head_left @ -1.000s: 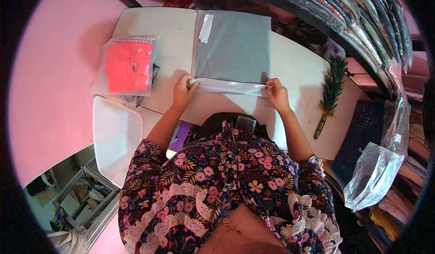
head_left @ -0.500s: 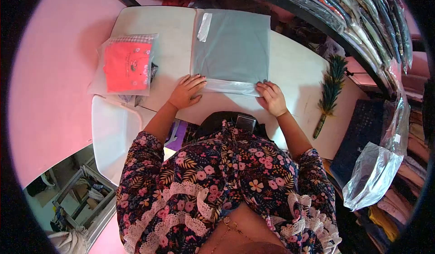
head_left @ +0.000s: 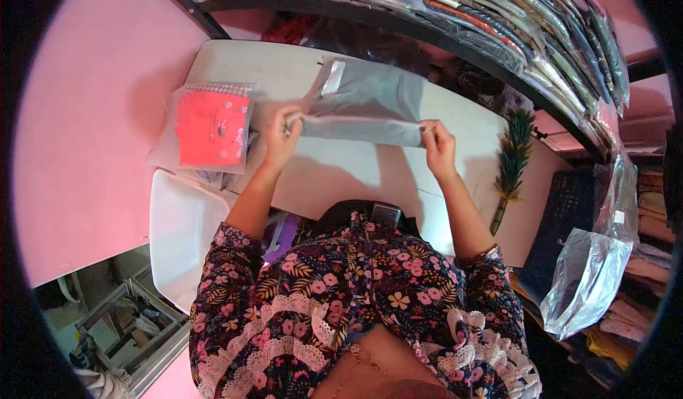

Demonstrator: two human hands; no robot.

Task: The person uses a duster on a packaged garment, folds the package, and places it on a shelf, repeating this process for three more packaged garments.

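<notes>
A grey folded garment in a clear plastic bag is lifted off the white table, its near edge raised. My left hand grips the bag's near left corner. My right hand pinches the near right corner. A white sticker strip shows on the bag's upper left. The bag's far edge hangs toward the table.
A red garment in a clear bag lies at the table's left end. A white tray sits below it. A green feather duster lies at the right. Bagged clothes fill the shelf behind. A loose clear bag hangs at right.
Half a second ago both hands pressed the bag's flap flat on the table. Now they have gripped the near corners and lifted the bagged garment up.
</notes>
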